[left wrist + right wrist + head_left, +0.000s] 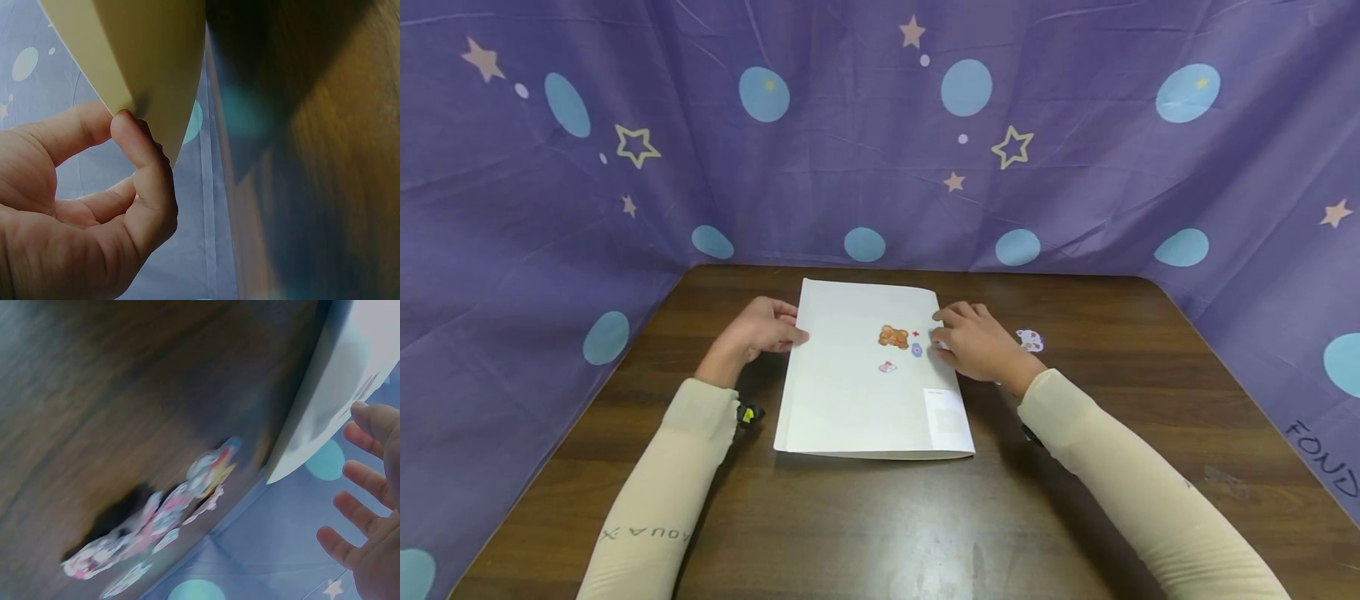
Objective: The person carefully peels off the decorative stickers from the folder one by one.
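Observation:
A white paper folder (857, 392) lies on the table with its front edge slightly bowed up. A brown bear sticker (893, 337), a small blue sticker (917, 350) and a small pinkish sticker (887, 367) are on its face. On its left edge my left hand (767, 327) pinches the folder between thumb and index finger, plain in the left wrist view (119, 187). My right hand (973, 342) is at the right edge, fingers apart and loosely bent over the border. In the right wrist view the thumb (375, 419) is close to the folder; contact is unclear.
Several loose stickers (150, 531) lie on the brown wooden table (880, 533) to the right of the folder, partly hidden behind my right hand in the head view. A printed white label (947, 419) marks the folder's lower right corner. Purple curtain (865, 167) surrounds the table.

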{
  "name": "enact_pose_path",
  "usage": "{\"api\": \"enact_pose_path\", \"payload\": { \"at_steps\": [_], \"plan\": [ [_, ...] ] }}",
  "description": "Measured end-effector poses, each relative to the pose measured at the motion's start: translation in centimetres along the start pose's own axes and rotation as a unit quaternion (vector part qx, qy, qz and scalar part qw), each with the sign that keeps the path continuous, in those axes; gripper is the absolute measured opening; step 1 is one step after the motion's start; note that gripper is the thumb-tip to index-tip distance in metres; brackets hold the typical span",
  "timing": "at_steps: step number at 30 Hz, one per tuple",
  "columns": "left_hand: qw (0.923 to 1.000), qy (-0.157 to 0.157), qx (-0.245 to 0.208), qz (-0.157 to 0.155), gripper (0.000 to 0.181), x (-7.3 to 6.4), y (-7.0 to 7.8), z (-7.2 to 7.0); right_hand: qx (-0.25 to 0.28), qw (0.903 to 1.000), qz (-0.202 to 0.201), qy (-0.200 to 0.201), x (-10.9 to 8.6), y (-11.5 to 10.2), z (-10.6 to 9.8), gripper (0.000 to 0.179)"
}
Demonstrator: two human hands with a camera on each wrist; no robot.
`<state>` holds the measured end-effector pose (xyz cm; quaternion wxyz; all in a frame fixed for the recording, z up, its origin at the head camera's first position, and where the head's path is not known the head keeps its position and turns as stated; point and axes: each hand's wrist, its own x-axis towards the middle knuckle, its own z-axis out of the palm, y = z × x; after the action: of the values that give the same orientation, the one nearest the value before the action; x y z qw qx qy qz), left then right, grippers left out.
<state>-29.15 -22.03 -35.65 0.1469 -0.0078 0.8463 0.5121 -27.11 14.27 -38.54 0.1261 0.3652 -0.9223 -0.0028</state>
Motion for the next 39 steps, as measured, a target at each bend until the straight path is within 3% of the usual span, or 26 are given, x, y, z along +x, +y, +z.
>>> {"api": "enact_pose_path", "payload": {
  "at_steps": [10, 23, 32, 39],
  "plan": [
    [1.0, -0.002, -0.003, 0.0, 0.063, 0.1, -0.1, 0.0, -0.005, 0.9992, -0.039, 0.009, 0.8, -1.7, -0.4, 0.023],
    [1.0, 0.0, -0.002, -0.001, 0.062, 0.1, -0.2, -0.1, 0.007, 0.9965, -0.08, 0.024, 2.1, -3.7, -0.6, 0.016],
    [1.0, -0.002, -0.003, -0.001, 0.063, 0.1, -0.2, -0.1, 0.032, 0.9966, -0.076, 0.0, 3.1, -5.0, -0.9, 0.021],
    [1.0, -0.003, -0.005, -0.004, 0.063, 0.1, -0.2, -0.2, 0.005, 0.9975, -0.068, -0.017, 3.5, -5.6, -0.9, 0.026]
  ]
}}
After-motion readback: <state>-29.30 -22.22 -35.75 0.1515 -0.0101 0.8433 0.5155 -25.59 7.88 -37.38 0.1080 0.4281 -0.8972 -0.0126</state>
